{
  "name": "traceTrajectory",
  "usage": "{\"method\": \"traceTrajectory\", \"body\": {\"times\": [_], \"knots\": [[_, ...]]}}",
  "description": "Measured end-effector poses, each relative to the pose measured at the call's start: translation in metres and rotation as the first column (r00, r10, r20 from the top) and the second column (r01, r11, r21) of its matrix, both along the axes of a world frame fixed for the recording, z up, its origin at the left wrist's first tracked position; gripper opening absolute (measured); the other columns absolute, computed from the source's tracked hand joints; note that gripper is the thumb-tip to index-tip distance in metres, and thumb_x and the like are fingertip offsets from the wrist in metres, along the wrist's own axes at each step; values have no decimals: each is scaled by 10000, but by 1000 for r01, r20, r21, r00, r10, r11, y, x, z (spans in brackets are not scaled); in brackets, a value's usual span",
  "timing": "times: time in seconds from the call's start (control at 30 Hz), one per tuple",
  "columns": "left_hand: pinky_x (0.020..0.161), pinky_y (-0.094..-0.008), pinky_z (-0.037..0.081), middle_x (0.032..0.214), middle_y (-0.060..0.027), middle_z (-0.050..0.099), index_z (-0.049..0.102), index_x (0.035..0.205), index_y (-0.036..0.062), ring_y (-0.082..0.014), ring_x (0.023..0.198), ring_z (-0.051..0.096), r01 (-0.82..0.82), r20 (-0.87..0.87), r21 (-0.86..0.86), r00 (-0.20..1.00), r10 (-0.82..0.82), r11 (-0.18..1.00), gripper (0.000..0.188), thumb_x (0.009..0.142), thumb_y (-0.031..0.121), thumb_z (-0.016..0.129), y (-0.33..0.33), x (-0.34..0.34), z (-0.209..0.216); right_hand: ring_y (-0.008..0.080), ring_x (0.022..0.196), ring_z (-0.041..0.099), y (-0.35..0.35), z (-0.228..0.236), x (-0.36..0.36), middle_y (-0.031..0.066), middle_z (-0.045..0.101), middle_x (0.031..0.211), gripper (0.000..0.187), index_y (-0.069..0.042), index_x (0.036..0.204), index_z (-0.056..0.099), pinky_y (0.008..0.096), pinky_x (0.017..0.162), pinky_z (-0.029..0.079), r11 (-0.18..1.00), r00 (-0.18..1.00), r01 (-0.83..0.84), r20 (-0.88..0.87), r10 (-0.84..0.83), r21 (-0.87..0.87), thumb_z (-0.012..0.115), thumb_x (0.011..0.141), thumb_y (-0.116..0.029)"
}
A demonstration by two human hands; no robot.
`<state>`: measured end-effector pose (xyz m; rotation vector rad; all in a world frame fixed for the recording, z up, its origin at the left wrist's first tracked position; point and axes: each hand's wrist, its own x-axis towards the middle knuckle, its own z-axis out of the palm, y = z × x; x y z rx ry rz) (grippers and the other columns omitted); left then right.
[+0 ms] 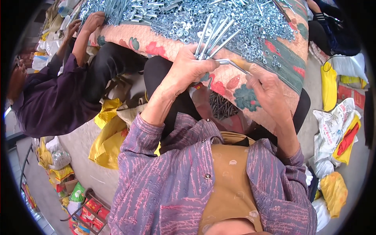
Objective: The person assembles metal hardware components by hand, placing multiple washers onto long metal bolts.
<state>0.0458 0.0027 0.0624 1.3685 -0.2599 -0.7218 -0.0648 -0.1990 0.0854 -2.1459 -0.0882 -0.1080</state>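
Note:
My left hand point(188, 64) is closed around a bundle of slim silvery metal rods point(214, 37), which fan upward and away from the fist. Between the two hands runs another thin metal rod point(238, 67), its near end pinched by the fingers of my right hand point(266, 84). That rod's left end meets the left thumb and fingertips; whether they grip it too, I cannot tell. Both hands are above the near edge of a table covered by a flowered cloth point(154, 47). Just past them lies a broad heap of metal washers and nuts point(184, 29).
Metal tubes and rods point(145, 11) lie at the heap's far left. A co-worker in a dark sleeve point(58, 96) sits at the left, hands at the heap. Below the cloth edge is a container of metal rods point(224, 105). Yellow bags point(105, 137) and white sacks point(333, 121) lie around.

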Motion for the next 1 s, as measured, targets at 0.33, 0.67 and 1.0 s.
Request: {"method": "traceTrajectory", "body": {"times": [0.33,0.67,1.0], "knots": [[359,-162,266,695,-49,561,588,957,4,-34,434,394,-63,-378,-363,922,-85,929,196,808,62,701,-15,-36,-20,202,795,640,1,0,-15,171,647,930,328,9,1207,555,307,632,487,960,884,19,-452,114,281,508,895,-77],[351,-152,285,750,-71,561,543,839,33,-57,482,433,-357,-681,-463,729,-68,812,137,870,133,630,-43,-47,-49,188,872,637,22,-30,-17,163,623,1065,300,34,1207,515,297,714,526,816,984,152,-13,-175,558,502,957,-132],[815,-283,499,1028,-45,606,582,1104,24,-128,931,583,-465,-717,-465,697,-12,753,224,917,145,565,-50,-82,-38,323,1063,506,56,-31,15,139,543,1149,529,-21,1215,544,440,919,373,920,806,240,592,-11,-309,629,761,-279]]}}
